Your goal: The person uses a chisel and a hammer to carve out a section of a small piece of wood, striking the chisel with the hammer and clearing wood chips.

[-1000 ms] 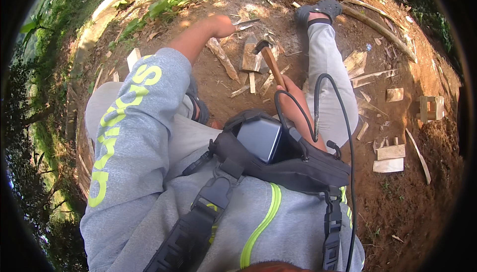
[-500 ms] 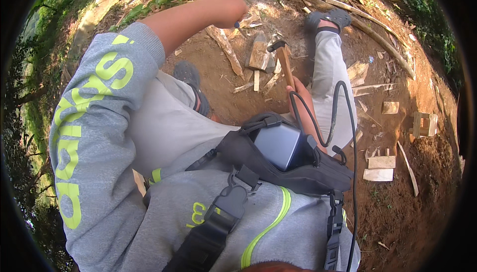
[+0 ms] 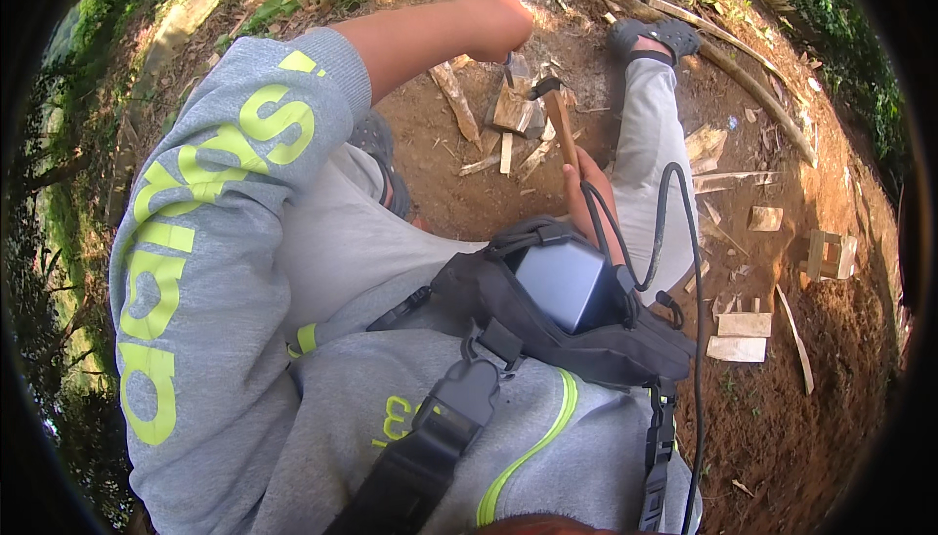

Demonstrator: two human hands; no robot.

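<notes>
Wooden and pale, the handle of a hatchet (image 3: 560, 125) runs up from the right hand (image 3: 584, 198), whose fingers (image 3: 574, 188) are wrapped tight round its lower end; the dark metal head sits at the far end of the handle, just beside a chunk of split wood (image 3: 510, 105). That chunk stands on the bare brown dirt ground (image 3: 831, 418) straight ahead of the right-hand fingers, with thin wood splinters (image 3: 523, 159) scattered between it and them.

The left hand (image 3: 503, 22) reaches forward on a bare forearm out of a grey sleeve with yellow-green lettering (image 3: 215, 193). It hangs just above and to the left of the chunk (whether it touches the wood I cannot tell), and its fingers are turned away from view, so how far they are closed cannot be told either.

Beyond the right-hand fingers a leg in light grey trousers (image 3: 645, 144) stretches out to a dark sandal (image 3: 655, 37). Off to the right of those fingers, well apart, lie cut wooden blocks (image 3: 743, 335) and a small wooden frame (image 3: 831, 254). Close under the right hand a grey box sits in a black chest pouch (image 3: 586, 310), and a black cable (image 3: 684, 242) loops from it.
</notes>
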